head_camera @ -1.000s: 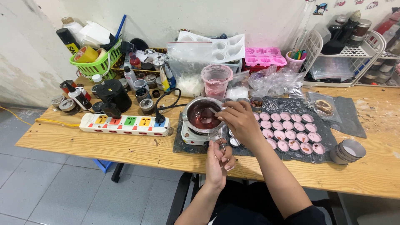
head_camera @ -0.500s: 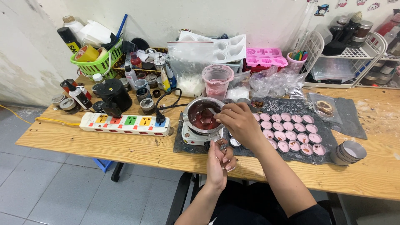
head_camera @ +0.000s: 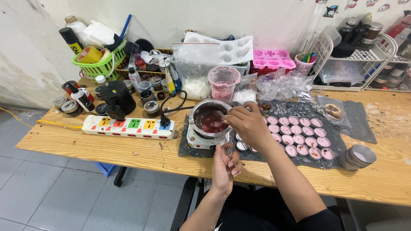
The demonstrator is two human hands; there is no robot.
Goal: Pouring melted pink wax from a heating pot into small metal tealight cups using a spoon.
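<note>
On the wooden counter (head_camera: 128, 152), near its front edge: small white hot plate (head_camera: 201, 139) on a dark mat (head_camera: 342, 112), with a round metal pot (head_camera: 209, 118) of dark red liquid on top. Right hand (head_camera: 246, 124) over the pot's right rim, fingers curled shut around a slim stirring tool whose tip dips into the liquid; tool itself mostly hidden by the fingers. Left hand (head_camera: 224, 164) at the counter's front edge just below the hot plate, fingers closed on the thin wire handle (head_camera: 227, 145) running up toward the pot. Just right of the pot, rows of small round tins (head_camera: 302, 132) filled with pale pink, lying on the same mat. Farther right, a short stack of grey cups (head_camera: 357, 155). Left of the hot plate, a white power strip (head_camera: 128, 127) with coloured sockets, a black plug seated at its right end. Behind the pot, a pink-stained measuring cup (head_camera: 222, 82), a clear bag of white flakes (head_camera: 195, 70) and a pink mould tray (head_camera: 272, 58). Far left at the back, a green basket (head_camera: 100, 64) with tape rolls.
</note>
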